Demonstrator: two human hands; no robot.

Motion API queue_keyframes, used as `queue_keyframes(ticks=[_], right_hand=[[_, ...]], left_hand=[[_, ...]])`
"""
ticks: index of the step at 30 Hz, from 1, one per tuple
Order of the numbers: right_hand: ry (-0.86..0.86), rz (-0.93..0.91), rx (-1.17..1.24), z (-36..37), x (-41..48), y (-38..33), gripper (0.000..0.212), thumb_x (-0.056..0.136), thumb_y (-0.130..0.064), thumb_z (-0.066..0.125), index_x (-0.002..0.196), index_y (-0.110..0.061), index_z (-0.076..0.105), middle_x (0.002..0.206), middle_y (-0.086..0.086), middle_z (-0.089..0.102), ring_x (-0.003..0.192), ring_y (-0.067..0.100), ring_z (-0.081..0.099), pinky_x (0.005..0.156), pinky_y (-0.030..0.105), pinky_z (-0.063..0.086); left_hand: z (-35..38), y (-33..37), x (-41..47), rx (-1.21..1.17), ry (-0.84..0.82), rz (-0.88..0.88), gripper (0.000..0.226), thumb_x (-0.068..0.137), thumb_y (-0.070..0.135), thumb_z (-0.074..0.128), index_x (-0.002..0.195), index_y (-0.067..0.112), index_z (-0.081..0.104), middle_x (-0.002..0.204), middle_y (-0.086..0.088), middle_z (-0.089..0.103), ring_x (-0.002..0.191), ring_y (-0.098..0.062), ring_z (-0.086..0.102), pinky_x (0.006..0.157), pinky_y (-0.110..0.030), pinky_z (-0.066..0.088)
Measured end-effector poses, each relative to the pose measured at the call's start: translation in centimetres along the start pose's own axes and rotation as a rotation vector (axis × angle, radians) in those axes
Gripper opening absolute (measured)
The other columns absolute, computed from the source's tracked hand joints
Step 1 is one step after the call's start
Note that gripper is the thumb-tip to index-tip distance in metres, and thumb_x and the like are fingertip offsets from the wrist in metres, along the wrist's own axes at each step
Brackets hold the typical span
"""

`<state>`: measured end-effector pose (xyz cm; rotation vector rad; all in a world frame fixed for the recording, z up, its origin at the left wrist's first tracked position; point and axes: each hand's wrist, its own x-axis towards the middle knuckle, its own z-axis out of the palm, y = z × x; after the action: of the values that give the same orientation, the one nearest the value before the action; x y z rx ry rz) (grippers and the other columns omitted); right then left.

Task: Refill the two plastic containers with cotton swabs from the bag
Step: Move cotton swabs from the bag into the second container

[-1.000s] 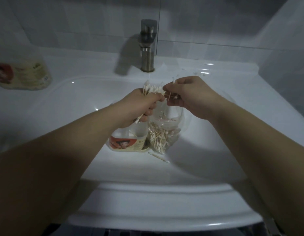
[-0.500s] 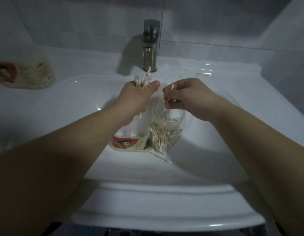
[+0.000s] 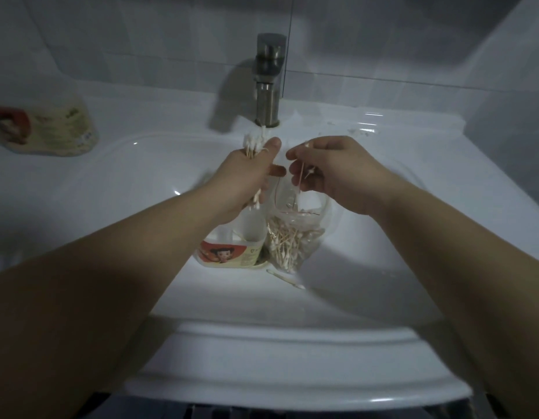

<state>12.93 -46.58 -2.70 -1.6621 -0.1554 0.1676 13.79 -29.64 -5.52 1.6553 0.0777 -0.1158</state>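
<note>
Swab bundle [image 3: 253, 144] sits clenched in the left hand [image 3: 247, 179]. Right hand [image 3: 334, 170] pinches loose swabs [image 3: 301, 173] above the bag [image 3: 292, 240], container [image 3: 235, 252] at its 9 o'clock.

A clear bag [image 3: 295, 237] of wooden-stemmed cotton swabs [image 3: 285, 244] stands mid-basin in the sink [image 3: 292, 343], touching an open cartoon-labelled container [image 3: 232, 252] at its left. One loose swab [image 3: 285, 276] lies just in front (a second container [image 3: 47, 131], blurred, sits at the far-left corner).

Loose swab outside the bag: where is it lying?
Head view: the loose swab lies in the sink basin near centre, just on the near side of the bag of swabs and right of the labelled container.
</note>
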Motion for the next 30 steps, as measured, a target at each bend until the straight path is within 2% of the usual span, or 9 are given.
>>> queue_keyframes(ticks=[3,8,11,14,18,23,25,28,30], right_hand=[[-0.041,-0.001,0.089,0.0,0.0,0.0,0.018,0.101,0.004,0.049,0.102,0.005,0.067,0.077,0.015,0.064,0.067,0.021,0.065,0.060,0.028,0.051],[0.009,0.057,0.052,-0.4,0.2,0.1,0.020,0.098,0.009,0.046,0.108,0.003,0.063,0.076,0.015,0.066,0.069,0.026,0.067,0.058,0.026,0.053],[0.016,0.046,0.024,-0.5,0.3,0.2,0.020,0.097,0.010,0.049,0.107,0.004,0.064,0.086,0.019,0.067,0.075,0.027,0.067,0.069,0.035,0.059],[0.001,0.038,0.011,-0.5,0.4,0.4,0.018,0.097,0.010,0.052,0.110,0.007,0.063,0.096,0.025,0.072,0.083,0.035,0.069,0.080,0.045,0.060],[-0.009,0.046,-0.039,-0.4,0.2,0.1,0.018,0.099,0.004,0.052,0.111,0.007,0.065,0.100,0.026,0.074,0.075,0.030,0.072,0.067,0.031,0.060],[0.117,0.066,0.038,-0.5,0.5,-0.2,0.020,0.095,0.009,0.052,0.104,0.005,0.069,0.099,0.023,0.072,0.088,0.036,0.073,0.085,0.040,0.062],[0.165,0.036,0.013,-0.7,0.6,-0.3,0.030,0.091,0.017,0.047,0.104,0.003,0.070,0.102,0.024,0.072,0.095,0.036,0.073,0.084,0.036,0.063],[0.193,-0.009,-0.094,-1.1,0.6,0.0,0.028,0.088,0.019,0.056,0.099,-0.001,0.071,0.100,0.021,0.073,0.093,0.031,0.074,0.082,0.031,0.063],[0.211,-0.020,-0.195,-1.3,0.7,0.4,0.019,0.086,0.012,0.068,0.091,-0.005,0.072,0.096,0.021,0.074,0.090,0.030,0.076,0.082,0.034,0.063]], left_hand=[[0.1,-0.3,-0.3,0.090,-0.127,0.022,0.041,0.090,0.056,0.067,0.100,0.016,0.073,0.102,-0.008,0.077,0.062,-0.013,0.052,0.059,-0.028,0.042],[0.2,-0.4,-0.5,0.103,-0.226,0.033,0.021,0.089,0.039,0.075,0.088,0.018,0.070,0.087,-0.005,0.073,0.059,-0.010,0.050,0.054,-0.027,0.039],[0.0,-0.3,-0.7,0.089,-0.266,0.044,0.010,0.093,0.017,0.072,0.084,0.015,0.069,0.084,-0.006,0.072,0.052,-0.005,0.050,0.049,-0.019,0.039],[0.1,-0.3,-1.0,0.112,-0.275,0.083,0.003,0.093,0.012,0.072,0.090,0.011,0.070,0.093,-0.017,0.069,0.051,-0.005,0.049,0.046,-0.017,0.039],[-0.1,-0.1,-1.0,0.123,-0.252,0.116,0.020,0.093,0.011,0.072,0.074,0.018,0.068,0.077,-0.006,0.071,0.053,-0.006,0.051,0.048,-0.017,0.041],[-0.3,0.0,-0.8,0.121,-0.192,0.094,0.040,0.092,0.007,0.069,0.056,0.024,0.071,0.094,-0.023,0.072,0.057,-0.009,0.051,0.054,-0.023,0.042],[-0.3,0.0,-0.7,0.099,-0.185,0.075,0.030,0.095,0.006,0.066,0.070,0.022,0.070,0.094,-0.021,0.072,0.057,-0.009,0.048,0.053,-0.023,0.040],[-0.2,0.1,-0.6,0.053,-0.175,0.058,0.010,0.099,0.009,0.062,0.100,0.018,0.066,0.084,-0.003,0.073,0.055,-0.007,0.048,0.050,-0.020,0.041],[-0.3,-0.1,-0.3,0.084,-0.158,0.053,0.017,0.100,0.012,0.060,0.115,0.016,0.066,0.090,-0.002,0.071,0.060,-0.008,0.050,0.053,-0.021,0.042]])
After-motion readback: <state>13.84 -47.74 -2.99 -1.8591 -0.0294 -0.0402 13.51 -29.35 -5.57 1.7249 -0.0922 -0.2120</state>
